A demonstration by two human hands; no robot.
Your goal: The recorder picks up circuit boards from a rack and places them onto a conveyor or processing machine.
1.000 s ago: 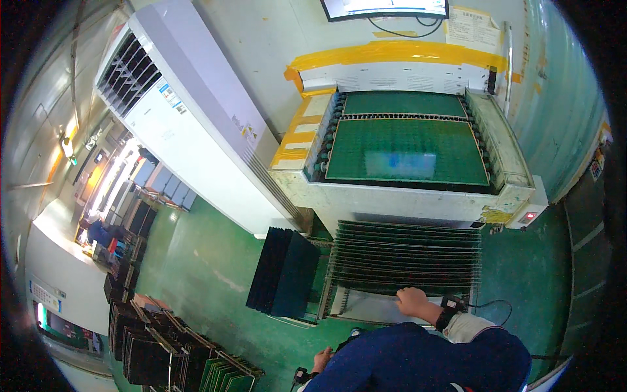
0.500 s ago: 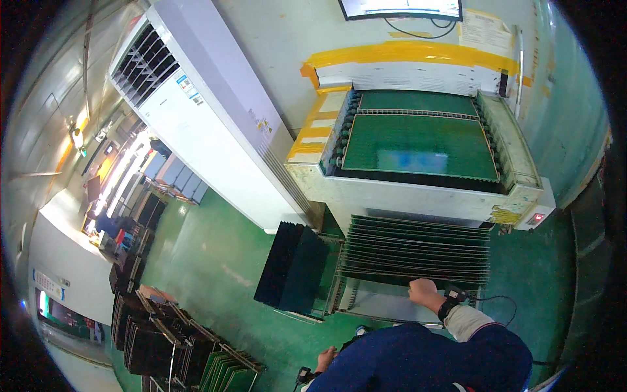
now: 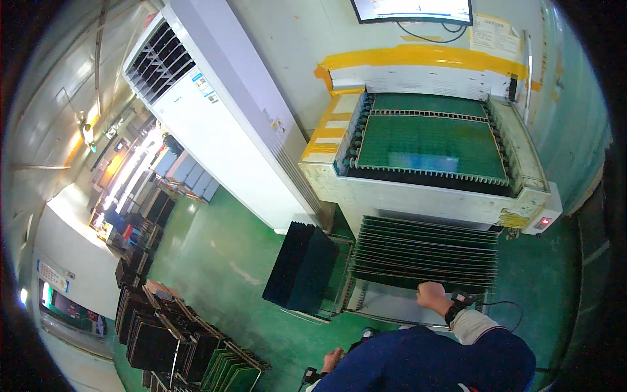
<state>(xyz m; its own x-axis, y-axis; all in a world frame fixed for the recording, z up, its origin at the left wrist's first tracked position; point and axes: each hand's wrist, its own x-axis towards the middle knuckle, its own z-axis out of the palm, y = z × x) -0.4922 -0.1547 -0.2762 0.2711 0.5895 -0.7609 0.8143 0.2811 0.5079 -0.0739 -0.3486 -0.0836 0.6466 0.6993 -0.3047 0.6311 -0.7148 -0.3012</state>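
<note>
My right hand (image 3: 434,296) is closed in a fist over the near part of a wire rack (image 3: 349,297), beside the nearest of several dark green boards (image 3: 424,251) standing in rows. Whether its fingers grip anything is hidden. Below the fist, a pale flat panel (image 3: 385,298) shows at the rack's base. My left hand (image 3: 333,359) hangs low beside my body, its fingers curled, with nothing visible in them. Both wrists carry small black devices. Behind the rack, a large green board (image 3: 428,145) lies on the roller conveyor (image 3: 509,153), with another green board (image 3: 424,102) farther back.
A second rack of dark panels (image 3: 297,268) stands left of the green boards. Lower left are more loaded racks (image 3: 173,346). A tall white air conditioner (image 3: 228,130) leans across the view at left; a screen (image 3: 418,8) hangs above the conveyor. A cable (image 3: 506,302) trails from my right wrist.
The whole scene has shifted slightly right in the view. My right hand stays closed over the rack's near part, and my left stays low beside my body.
</note>
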